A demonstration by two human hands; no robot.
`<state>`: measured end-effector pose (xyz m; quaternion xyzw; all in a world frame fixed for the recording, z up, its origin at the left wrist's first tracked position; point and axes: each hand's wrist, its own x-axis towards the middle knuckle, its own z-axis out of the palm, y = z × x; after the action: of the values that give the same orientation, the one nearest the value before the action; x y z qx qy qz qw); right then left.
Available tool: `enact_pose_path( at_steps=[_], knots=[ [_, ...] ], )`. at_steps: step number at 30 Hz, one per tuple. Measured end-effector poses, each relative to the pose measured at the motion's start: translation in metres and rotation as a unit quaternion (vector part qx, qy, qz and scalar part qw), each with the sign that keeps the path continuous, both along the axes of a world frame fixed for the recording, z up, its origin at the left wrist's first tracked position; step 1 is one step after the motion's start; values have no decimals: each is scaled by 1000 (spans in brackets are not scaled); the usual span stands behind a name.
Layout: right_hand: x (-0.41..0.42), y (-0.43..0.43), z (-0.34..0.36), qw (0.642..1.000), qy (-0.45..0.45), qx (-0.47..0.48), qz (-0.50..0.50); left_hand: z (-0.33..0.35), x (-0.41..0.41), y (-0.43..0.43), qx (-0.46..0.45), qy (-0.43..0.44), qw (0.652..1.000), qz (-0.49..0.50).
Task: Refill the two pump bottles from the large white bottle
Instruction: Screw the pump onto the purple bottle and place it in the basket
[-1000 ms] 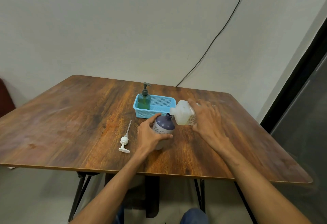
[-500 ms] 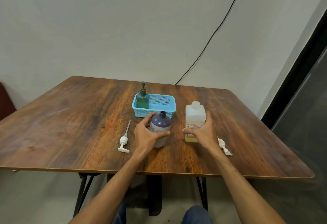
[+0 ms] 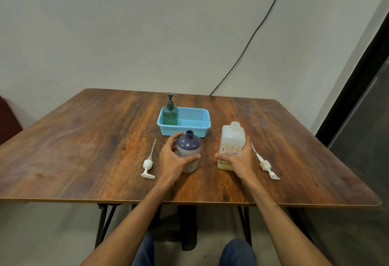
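The purple pump bottle (image 3: 188, 147) stands upright and uncapped at the table's middle, with my left hand (image 3: 173, 159) wrapped around it. To its right stands the large white bottle (image 3: 231, 139), upright, its neck open, a little yellowish liquid at its bottom; my right hand (image 3: 240, 159) grips its lower part. A white pump head (image 3: 148, 165) with its tube lies left of my left hand. A second pump head (image 3: 266, 165) lies right of my right hand. A green pump bottle (image 3: 170, 112) with its pump on stands in the left end of the blue basket (image 3: 195, 128).
The wooden table (image 3: 84, 150) ends in a front edge close to my body and a rounded right corner. A black cable (image 3: 248, 42) runs down the wall behind. A dark door frame stands at the right.
A second ago the white bottle was tipped over the purple bottle's neck. My right hand has set it down upright to the right. My left hand kept hold of the purple bottle.
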<state>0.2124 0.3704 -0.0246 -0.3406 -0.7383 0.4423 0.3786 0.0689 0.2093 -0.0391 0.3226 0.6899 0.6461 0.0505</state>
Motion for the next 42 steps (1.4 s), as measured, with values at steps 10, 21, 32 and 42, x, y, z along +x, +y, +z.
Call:
enact_pose_path(
  at_steps=[10, 21, 32, 42],
  knots=[
    [9, -5, -3, 998, 0, -56, 33, -1, -1, -6, -48, -19, 997, -49],
    [8, -90, 42, 941, 169, 270, -110, 54, 1, -67, -11, 135, 991, -15],
    [-54, -130, -8, 973, 95, 206, -46, 20, -25, -97, -109, 185, 975, 61],
    [-77, -118, -30, 993, 61, 95, -45, -21, -39, -81, -258, 134, 943, 162]
  ],
)
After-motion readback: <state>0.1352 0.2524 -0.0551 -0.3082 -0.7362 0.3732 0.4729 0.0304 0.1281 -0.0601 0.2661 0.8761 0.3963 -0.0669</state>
